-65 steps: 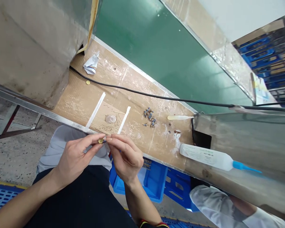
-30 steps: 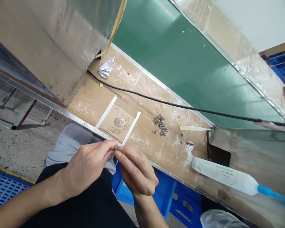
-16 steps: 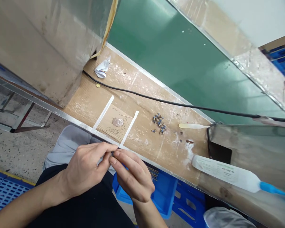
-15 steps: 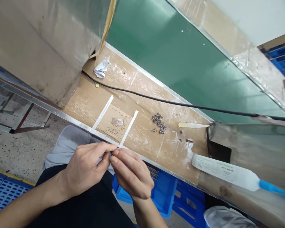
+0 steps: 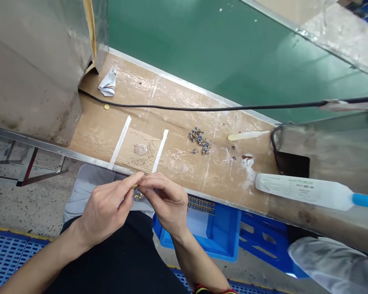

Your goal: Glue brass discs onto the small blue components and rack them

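Observation:
My left hand [image 5: 112, 203] and my right hand [image 5: 163, 198] meet fingertip to fingertip just in front of the bench edge. Between them, both pinch a small blue-and-gold metal piece [image 5: 137, 193], partly hidden by the fingers. On the bench beyond lies a square of cardboard [image 5: 127, 152] between two white tape strips, bearing a clear blob [image 5: 141, 149], tiny scattered bits and a thin stick [image 5: 153, 139]. Right of it sits a loose pile of similar small metal pieces [image 5: 199, 139].
A black cable [image 5: 184, 108] crosses the bench. To the right lie a white bottle with a blue tip [image 5: 303, 190] and a pale flat stick [image 5: 248, 135]. Crumpled paper [image 5: 107, 83] lies back left. Below the edge is a blue bin [image 5: 223, 234] with rows of pieces.
The view has shifted and turned slightly. My hands have tilted at the fingertips, and the blue-and-gold piece now shows below them, where before it was mostly hidden.

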Demonstrator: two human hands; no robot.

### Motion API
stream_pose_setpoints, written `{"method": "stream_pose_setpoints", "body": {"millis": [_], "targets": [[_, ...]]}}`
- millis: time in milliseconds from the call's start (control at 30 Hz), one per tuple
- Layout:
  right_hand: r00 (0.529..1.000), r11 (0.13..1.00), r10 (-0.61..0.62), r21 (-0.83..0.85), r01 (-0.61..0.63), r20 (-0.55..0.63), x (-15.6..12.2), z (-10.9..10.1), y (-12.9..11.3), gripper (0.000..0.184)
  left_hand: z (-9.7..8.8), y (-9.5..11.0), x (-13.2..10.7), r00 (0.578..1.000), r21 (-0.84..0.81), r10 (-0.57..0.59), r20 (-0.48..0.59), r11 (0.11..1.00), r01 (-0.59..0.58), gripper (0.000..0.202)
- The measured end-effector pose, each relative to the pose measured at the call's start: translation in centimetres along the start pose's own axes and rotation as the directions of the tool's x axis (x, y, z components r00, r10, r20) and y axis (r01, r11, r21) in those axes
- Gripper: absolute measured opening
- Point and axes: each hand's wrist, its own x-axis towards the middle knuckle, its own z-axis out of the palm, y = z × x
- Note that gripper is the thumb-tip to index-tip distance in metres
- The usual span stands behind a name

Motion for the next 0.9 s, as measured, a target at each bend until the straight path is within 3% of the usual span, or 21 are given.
{"method": "stream_pose_setpoints", "body": {"millis": [367,467,533,600,667,767,900], "targets": [[0.997,0.998,0.000,-0.064,-0.005,-0.076,-0.3,-0.6,-0.6,0.017,1.2,-0.4,0.0,0.999,-0.113,0.014,0.040,0.994,-0.010,0.067],[0.996,0.996,0.003,-0.085,-0.011,-0.086,-0.3,-0.6,0.1,0.016,1.7,-0.6,0.1,0.994,-0.138,-0.096,0.054,0.985,0.102,0.055],[0.994,0.995,-0.029,-0.098,0.019,-0.104,-0.5,-0.6,1.0,0.017,1.9,-0.6,0.4,0.963,-0.169,-0.249,0.104,0.949,0.264,0.046],[0.985,0.986,-0.122,-0.124,0.107,-0.119,-0.9,-0.5,2.1,0.022,2.0,-0.6,0.8,0.905,-0.217,-0.385,0.181,0.882,0.418,0.042],[0.961,0.960,-0.245,-0.172,0.223,-0.124,-1.6,-0.3,2.9,0.026,2.1,-0.6,1.0,0.864,-0.262,-0.440,0.244,0.828,0.496,0.043],[0.931,0.925,-0.334,-0.242,0.294,-0.149,-2.9,-0.2,3.6,0.019,2.5,-1.1,1.1,0.832,-0.299,-0.437,0.343,0.788,0.538,0.046],[0.938,0.969,-0.213,-0.182,0.167,-0.272,-5.4,-1.7,3.9,0.008,4.0,-2.6,1.1,0.749,-0.332,-0.315,0.583,0.749,0.573,0.062]]}}
